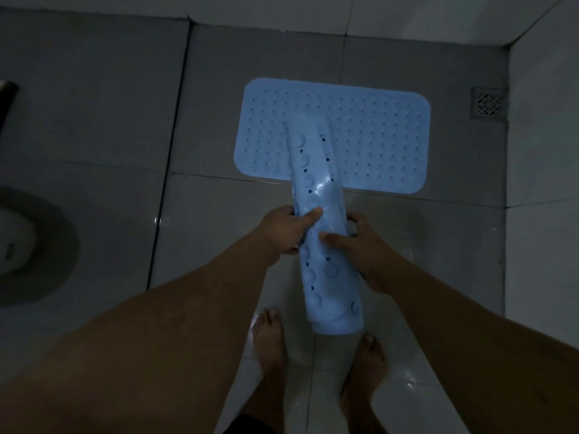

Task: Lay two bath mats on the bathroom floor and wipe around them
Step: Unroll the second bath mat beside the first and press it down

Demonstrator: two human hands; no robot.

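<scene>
A light blue bath mat (376, 136) with small holes lies flat on the grey tiled floor ahead of me. A second light blue mat (316, 180) is rolled into a tube, suction cups facing out, and hangs above the floor pointing away from me over the flat mat. My left hand (286, 228) grips the roll from its left side, thumb on top. My right hand (357, 242) grips it from the right, thumb across the front. My two bare feet (269, 336) stand on the wet tiles just under the near end of the roll.
A square metal floor drain (488, 103) sits at the far right by the wall. White tiled walls (542, 151) close off the right and far sides. A dark squat toilet pan (34, 245) lies at the left. The floor tiles (423, 245) look wet and shiny.
</scene>
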